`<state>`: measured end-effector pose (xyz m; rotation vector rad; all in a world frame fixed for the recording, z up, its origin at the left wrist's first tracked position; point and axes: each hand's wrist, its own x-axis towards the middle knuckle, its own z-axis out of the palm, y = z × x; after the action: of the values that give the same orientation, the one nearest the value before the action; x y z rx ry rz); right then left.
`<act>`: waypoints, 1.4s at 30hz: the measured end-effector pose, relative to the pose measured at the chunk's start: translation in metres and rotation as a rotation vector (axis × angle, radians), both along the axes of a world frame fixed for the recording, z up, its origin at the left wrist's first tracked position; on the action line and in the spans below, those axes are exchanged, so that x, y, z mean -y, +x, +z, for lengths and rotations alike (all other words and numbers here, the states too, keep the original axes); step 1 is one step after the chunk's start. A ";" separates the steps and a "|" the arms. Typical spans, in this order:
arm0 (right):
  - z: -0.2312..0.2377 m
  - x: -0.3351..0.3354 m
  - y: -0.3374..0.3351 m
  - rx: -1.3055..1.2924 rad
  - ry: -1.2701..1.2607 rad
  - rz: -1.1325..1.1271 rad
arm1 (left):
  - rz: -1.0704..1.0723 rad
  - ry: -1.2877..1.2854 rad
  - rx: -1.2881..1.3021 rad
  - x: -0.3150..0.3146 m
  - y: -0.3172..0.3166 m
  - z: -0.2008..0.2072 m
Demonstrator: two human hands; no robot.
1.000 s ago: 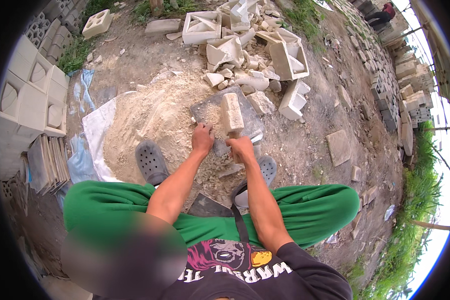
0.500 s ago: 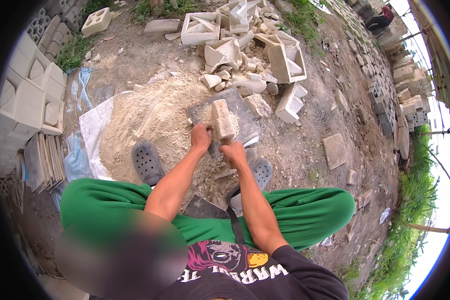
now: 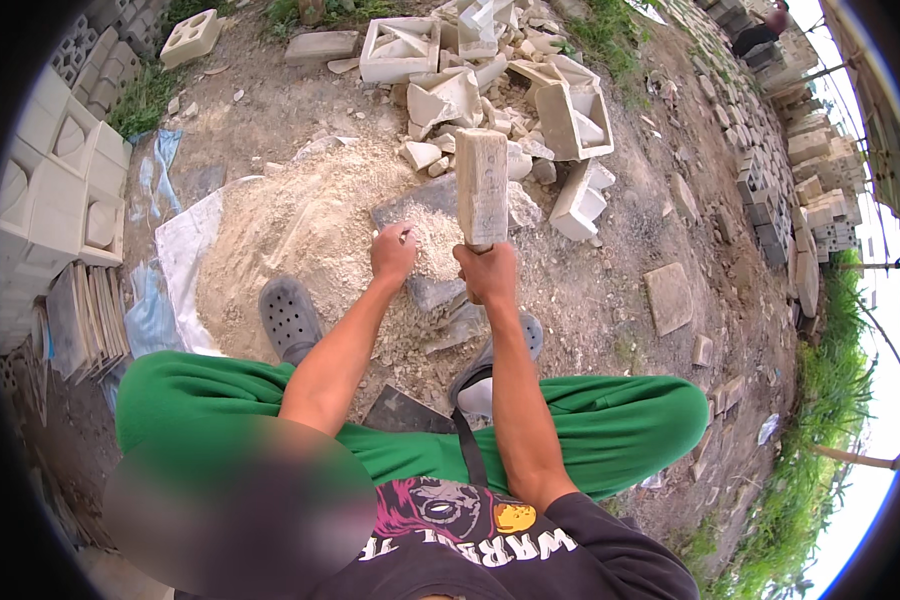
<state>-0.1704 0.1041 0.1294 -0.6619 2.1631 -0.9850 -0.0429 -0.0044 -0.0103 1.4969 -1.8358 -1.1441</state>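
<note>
My right hand point(image 3: 488, 272) grips the short handle of a thick wooden mallet point(image 3: 482, 185), its dusty rectangular head raised and pointing away from me. To its left, my left hand point(image 3: 394, 252) is closed, with a small pale fragment point(image 3: 406, 237) showing at the fingertips. It is over the left part of a dark flat slab point(image 3: 435, 292) strewn with pale crushed grit point(image 3: 436, 236). The mallet hides the slab's right side. Left of the slab spreads a heap of cream-coloured powder point(image 3: 285, 235) on a white sheet point(image 3: 187, 250).
Broken cream blocks and rubble point(image 3: 445, 103) are piled beyond the slab. Stacked pale blocks point(image 3: 65, 190) and thin boards point(image 3: 88, 320) stand at left. A flat stone point(image 3: 668, 300) lies at right. At the far right a person point(image 3: 760, 35) is near stacked blocks.
The mallet has risen off the slab, moving right, with its head now upright in view. My left hand has shifted slightly left and nearer, a pale bit now showing in its fingers.
</note>
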 end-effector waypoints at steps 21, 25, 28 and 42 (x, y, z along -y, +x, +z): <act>0.013 -0.001 -0.004 -0.024 0.006 -0.022 | -0.289 -0.127 0.176 0.002 -0.027 -0.010; -0.043 -0.010 0.013 -0.074 -0.120 -0.046 | -0.121 -0.249 0.107 0.003 -0.014 -0.002; -0.100 -0.034 0.015 -0.037 0.122 0.019 | -0.051 -0.349 0.102 0.012 -0.007 0.000; -0.107 -0.053 -0.005 0.162 0.156 -0.167 | -0.367 -0.330 0.380 0.086 -0.022 -0.019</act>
<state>-0.1755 0.1573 0.0221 -0.3205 2.1498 -0.9103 -0.0647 -0.0908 -0.0296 1.2795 -2.4948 -0.6791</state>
